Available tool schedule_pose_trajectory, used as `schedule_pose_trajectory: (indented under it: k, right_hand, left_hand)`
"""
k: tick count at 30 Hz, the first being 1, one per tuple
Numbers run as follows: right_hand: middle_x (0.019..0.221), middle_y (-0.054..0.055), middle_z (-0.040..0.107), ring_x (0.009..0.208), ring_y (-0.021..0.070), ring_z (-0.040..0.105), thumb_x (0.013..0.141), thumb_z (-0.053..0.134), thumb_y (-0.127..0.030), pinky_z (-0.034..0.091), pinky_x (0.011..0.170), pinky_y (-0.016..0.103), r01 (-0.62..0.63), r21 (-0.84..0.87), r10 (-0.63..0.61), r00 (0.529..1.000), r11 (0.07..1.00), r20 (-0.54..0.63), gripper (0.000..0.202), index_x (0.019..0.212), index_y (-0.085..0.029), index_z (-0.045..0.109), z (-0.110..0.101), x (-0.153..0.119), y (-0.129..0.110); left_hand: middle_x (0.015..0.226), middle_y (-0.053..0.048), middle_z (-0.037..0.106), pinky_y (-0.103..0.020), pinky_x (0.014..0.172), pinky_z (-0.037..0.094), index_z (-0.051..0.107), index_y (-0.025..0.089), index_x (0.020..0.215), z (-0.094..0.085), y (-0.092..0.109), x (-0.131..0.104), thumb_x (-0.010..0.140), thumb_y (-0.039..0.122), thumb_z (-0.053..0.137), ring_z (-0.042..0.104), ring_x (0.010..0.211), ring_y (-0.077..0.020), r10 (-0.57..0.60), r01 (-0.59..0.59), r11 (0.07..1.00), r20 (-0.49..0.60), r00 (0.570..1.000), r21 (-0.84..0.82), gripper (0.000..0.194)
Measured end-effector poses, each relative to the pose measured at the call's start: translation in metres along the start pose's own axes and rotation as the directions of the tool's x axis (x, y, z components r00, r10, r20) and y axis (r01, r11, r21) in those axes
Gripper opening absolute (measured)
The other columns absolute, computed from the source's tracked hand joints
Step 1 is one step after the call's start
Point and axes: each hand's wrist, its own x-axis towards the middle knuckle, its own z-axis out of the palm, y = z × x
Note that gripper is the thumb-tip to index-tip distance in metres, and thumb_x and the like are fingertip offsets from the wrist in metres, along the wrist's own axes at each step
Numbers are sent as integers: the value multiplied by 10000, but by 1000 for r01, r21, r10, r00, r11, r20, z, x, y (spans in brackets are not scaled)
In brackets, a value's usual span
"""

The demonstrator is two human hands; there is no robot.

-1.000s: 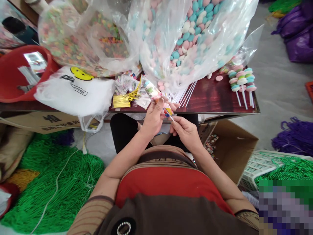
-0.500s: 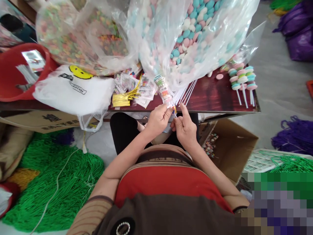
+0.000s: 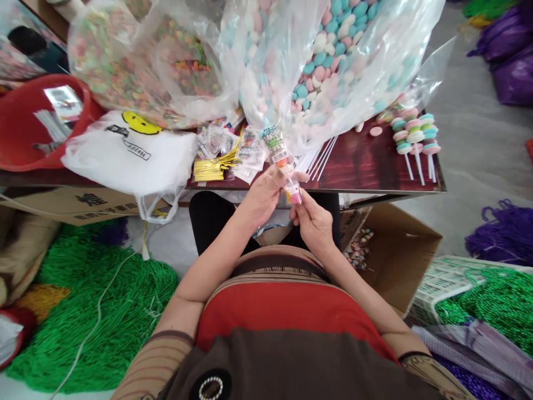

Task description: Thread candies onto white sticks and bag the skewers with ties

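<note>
The person's left fingers and right fingers grip a printed candy wrapper at the edge of a dark red glossy desk. Candy bags crowd its back; green cords cover the floor at left, and an open cardboard box stands below right.

Soft light glares on the candy bag; edges stretch.
</note>
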Motion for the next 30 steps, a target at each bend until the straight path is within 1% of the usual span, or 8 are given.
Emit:
schedule_pose_trajectory:
  k: [9, 13, 15, 19, 22, 24, 27, 30]
  right_hand:
    - [661, 2, 681, 488, 114, 567, 1024, 493, -529, 510, 550, 254, -94, -12, 94, 993, 996, 77, 398, 941, -222, 732, 2, 2, -10]
    - [661, 17, 716, 574, 142, 647, 952, 612, -564, 547, 624, 270, -122, -16, 120, 930, 992, 348, 432, 740, -206, 728, -30, 24, -15]
    - [764, 27, 763, 703, 174, 709, 907, 674, -581, 588, 733, 303, -165, 98, 133, 954, 981, 269, 379, 872, -216, 772, -45, 37, -17]
    - [1065, 76, 802, 1008, 278, 760, 725, 786, -707, 605, 952, 466, -300, 499, 111, 921, 813, 374, 655, 1187, -250, 712, -48, 51, -24]
    - [828, 50, 781, 979, 314, 768, 672, 827, -698, 604, 962, 538, -378, 595, 70, 878, 709, 474, 612, 1065, -247, 700, -32, 49, -29]
    - [718, 15, 737, 944, 295, 772, 726, 837, -608, 609, 956, 518, -334, 618, 113, 923, 712, 368, 468, 985, -256, 671, -18, 46, -31]
    - [800, 19, 759, 949, 257, 768, 825, 785, -522, 605, 959, 473, -165, 570, 173, 984, 805, 41, 327, 932, -255, 629, 3, 43, -29]
    - [912, 53, 783, 957, 243, 760, 881, 708, -551, 607, 931, 449, -61, 404, 126, 983, 913, -136, 317, 922, -248, 625, 11, 45, -27]
  left_hand:
    - [656, 50, 564, -224, 415, 371, 703, 177, 1106, 7, -15, -10, 851, 530, 752, 483, 482, -86, -102, 105, 993, 52, 993, -53, 438]
    - [567, 43, 537, -224, 549, 474, 686, 167, 833, -1, -11, -14, 819, 538, 787, 538, 546, -93, -64, 66, 997, 47, 997, -41, 384]
    - [488, 64, 461, -254, 671, 538, 663, 168, 760, 0, -10, -18, 775, 550, 828, 571, 563, -107, -81, 93, 993, 156, 984, -76, 416]
    - [459, 101, 369, -350, 697, 592, 605, 177, 715, 10, -16, -30, 677, 618, 871, 494, 453, -106, -270, 402, 907, 553, 788, -129, 516]
    - [477, 105, 337, -345, 624, 572, 512, 202, 667, 13, -23, -31, 692, 696, 811, 417, 422, -94, -315, 471, 879, 644, 697, -79, 579]
    - [499, 101, 341, -321, 615, 549, 519, 210, 721, 11, -24, -28, 792, 699, 716, 422, 439, -102, -307, 350, 936, 537, 786, 24, 532]
    - [650, 31, 541, -302, 727, 527, 590, 209, 871, 5, -23, -22, 942, 492, 618, 593, 630, -156, -117, 37, 909, 168, 979, 415, 293]
    - [827, -42, 661, -310, 842, 492, 634, 213, 943, -2, -21, -18, 952, 288, 602, 669, 863, -216, 155, -77, 718, -51, 987, 691, 82]
